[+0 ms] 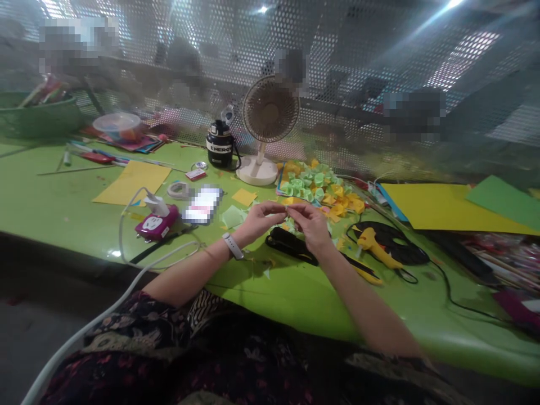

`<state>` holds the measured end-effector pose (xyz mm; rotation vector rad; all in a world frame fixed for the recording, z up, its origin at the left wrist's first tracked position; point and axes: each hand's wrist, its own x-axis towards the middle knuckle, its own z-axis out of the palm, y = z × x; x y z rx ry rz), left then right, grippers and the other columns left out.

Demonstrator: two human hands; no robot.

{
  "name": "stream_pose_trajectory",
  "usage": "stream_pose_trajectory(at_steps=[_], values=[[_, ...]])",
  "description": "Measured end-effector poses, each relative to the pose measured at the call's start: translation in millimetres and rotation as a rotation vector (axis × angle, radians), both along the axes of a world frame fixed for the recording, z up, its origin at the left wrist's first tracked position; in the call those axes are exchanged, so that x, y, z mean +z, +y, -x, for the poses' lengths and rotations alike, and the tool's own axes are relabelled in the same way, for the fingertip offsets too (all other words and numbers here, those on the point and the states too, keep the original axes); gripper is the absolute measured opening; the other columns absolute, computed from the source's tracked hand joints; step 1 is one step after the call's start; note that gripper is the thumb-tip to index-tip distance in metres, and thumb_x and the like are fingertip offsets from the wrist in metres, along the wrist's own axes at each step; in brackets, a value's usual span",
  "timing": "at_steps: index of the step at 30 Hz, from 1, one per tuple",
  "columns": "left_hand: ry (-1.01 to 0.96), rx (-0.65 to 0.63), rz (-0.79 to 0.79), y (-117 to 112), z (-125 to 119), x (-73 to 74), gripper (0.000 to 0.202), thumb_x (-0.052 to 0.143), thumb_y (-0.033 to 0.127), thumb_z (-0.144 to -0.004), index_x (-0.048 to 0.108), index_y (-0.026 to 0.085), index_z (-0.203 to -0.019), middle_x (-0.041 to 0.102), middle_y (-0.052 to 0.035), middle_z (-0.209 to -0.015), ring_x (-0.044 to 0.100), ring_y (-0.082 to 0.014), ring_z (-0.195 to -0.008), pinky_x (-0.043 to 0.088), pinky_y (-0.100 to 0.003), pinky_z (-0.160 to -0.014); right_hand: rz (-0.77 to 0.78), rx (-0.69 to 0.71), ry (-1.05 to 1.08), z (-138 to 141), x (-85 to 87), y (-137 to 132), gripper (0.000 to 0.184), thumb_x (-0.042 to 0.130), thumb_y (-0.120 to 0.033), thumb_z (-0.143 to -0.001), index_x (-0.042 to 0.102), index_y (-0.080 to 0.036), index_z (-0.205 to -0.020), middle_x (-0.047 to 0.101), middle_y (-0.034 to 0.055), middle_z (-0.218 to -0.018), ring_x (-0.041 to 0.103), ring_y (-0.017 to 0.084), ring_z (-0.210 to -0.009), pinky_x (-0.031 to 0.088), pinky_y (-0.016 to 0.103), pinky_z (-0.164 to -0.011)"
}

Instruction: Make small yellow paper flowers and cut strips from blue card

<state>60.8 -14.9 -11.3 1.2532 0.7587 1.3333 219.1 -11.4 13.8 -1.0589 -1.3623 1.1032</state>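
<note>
Paper (287,208) pinched between both hands (262,220) (312,226)

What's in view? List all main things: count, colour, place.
Mesh: 1, grey, behind table
Basin: 1, green, far left
Tub: 1, clear, back left
Fan: 1, cream, back centre
Flask: 1, black, beside fan
Sheet: 1, orange-yellow, left
Phone: 1, white-screened, left
Tape roll: 1, whitish, beside phone
Socket block: 1, magenta, front left
Paper pieces: many, green and orange, right of fan
Large sheets: several, yellow, blue, green, far right
Glue gun: 1, yellow, right
Table: 1, green, beneath
Watch: 1, pale, left wrist
Left hand: 1, bare, centre
Right hand: 1, bare, centre
</note>
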Motion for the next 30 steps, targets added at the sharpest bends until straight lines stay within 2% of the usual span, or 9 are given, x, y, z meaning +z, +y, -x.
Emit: stream_pose_trajectory(at_steps=[9,13,15,17,21,25,30], values=[[-0.058,0.015,0.026,5.9,-0.3,-6.5,0.030,0.085,0.036,-0.070,0.077,0.014,-0.089,0.074,-0.0058,-0.091,0.068,-0.0160,-0.083,0.057,-0.035,-0.087,-0.017,0.022,-0.025,0.5,-4.4,0.1,0.037,0.081,-0.053,-0.064,0.067,-0.023,-0.080,0.056,-0.0045,-0.064,0.042,0.009,-0.050,0.038,0.024,-0.046],[0.114,0.136,-0.111,8.4,3.0,-4.9,0.015,0.080,0.028,-0.076,0.078,0.017,-0.085,0.074,-0.0073,-0.093,0.068,-0.0181,-0.089,0.056,-0.037,-0.091,-0.083,0.032,-0.100,-3.6,2.2,-4.2,0.041,0.081,-0.054,-0.067,0.066,-0.024,-0.090,0.057,-0.0036,-0.069,0.046,0.010,-0.054,0.039,0.025,-0.047],[0.221,0.207,-0.198,7.9,4.7,-2.3,0.006,0.079,0.022,-0.077,0.078,0.018,-0.081,0.073,-0.0083,-0.094,0.067,-0.0196,-0.093,0.055,-0.038,-0.095,-0.149,0.044,-0.202,-7.1,5.6,-6.3,0.042,0.079,-0.054,-0.070,0.067,-0.023,-0.096,0.058,-0.0029,-0.070,0.048,0.011,-0.055,0.040,0.026,-0.049],[0.276,0.236,-0.256,6.3,5.4,-0.1,0.003,0.077,0.021,-0.078,0.078,0.019,-0.081,0.071,-0.0096,-0.096,0.067,-0.0206,-0.096,0.057,-0.037,-0.092,-0.224,0.039,-0.321,-10.5,8.2,-7.9,0.041,0.076,-0.053,-0.075,0.069,-0.023,-0.102,0.061,-0.0015,-0.072,0.048,0.012,-0.055,0.042,0.027,-0.052],[0.301,0.217,-0.322,2.4,4.7,0.5,0.007,0.074,0.024,-0.082,0.077,0.018,-0.084,0.067,-0.0117,-0.104,0.067,-0.0201,-0.093,0.061,-0.031,-0.076,-0.361,0.009,-0.504,-15.6,11.3,-8.6,0.040,0.068,-0.052,-0.084,0.073,-0.025,-0.112,0.067,0.0027,-0.083,0.050,0.013,-0.057,0.048,0.031,-0.059],[0.348,0.178,-0.413,1.2,5.0,-1.5,0.009,0.069,0.022,-0.086,0.075,0.016,-0.086,0.065,-0.0122,-0.105,0.067,-0.0176,-0.088,0.063,-0.030,-0.077,-0.461,0.017,-0.625,-20.5,12.9,-6.3,0.038,0.063,-0.053,-0.089,0.075,-0.025,-0.112,0.070,0.0055,-0.085,0.054,0.017,-0.061,0.051,0.034,-0.065],[0.412,0.200,-0.555,4.7,6.8,-5.8,0.011,0.064,0.019,-0.088,0.074,0.014,-0.089,0.065,-0.0116,-0.104,0.067,-0.0157,-0.088,0.064,-0.028,-0.077,-0.540,0.063,-0.720,-26.7,9.6,0.1,0.038,0.059,-0.056,-0.093,0.077,-0.025,-0.106,0.072,0.0072,-0.088,0.063,0.021,-0.071,0.052,0.034,-0.068]])
